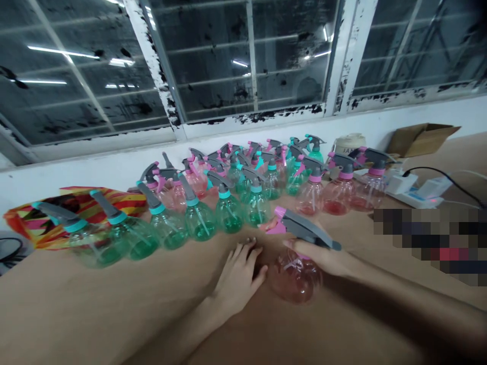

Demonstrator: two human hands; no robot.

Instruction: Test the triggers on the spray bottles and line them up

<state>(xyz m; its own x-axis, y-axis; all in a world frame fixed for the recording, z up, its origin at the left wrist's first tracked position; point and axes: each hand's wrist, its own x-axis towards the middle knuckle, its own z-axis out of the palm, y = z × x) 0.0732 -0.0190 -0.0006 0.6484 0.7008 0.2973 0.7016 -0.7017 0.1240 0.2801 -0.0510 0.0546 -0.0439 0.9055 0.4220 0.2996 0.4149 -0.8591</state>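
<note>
My right hand (319, 256) is wrapped round the neck of a spray bottle (294, 281) with a clear pinkish round body, a grey trigger head and a pink collar and trigger. Its nozzle points to the left. Beside that bottle, my left hand (241, 274) lies on the brown tabletop (144, 309) with fingers spread and nothing in it. Just beyond the left hand stands a row of green spray bottles (230, 218) with teal collars. Pink spray bottles (335, 197) with grey heads stand past my right hand.
Many more green and pink bottles crowd the back by the wall. A red and yellow plastic bag (125, 201) lies at left. At right are a power strip with plugs (418, 195), a black cable, a pale tub (350, 143) and an open cardboard box (418, 139).
</note>
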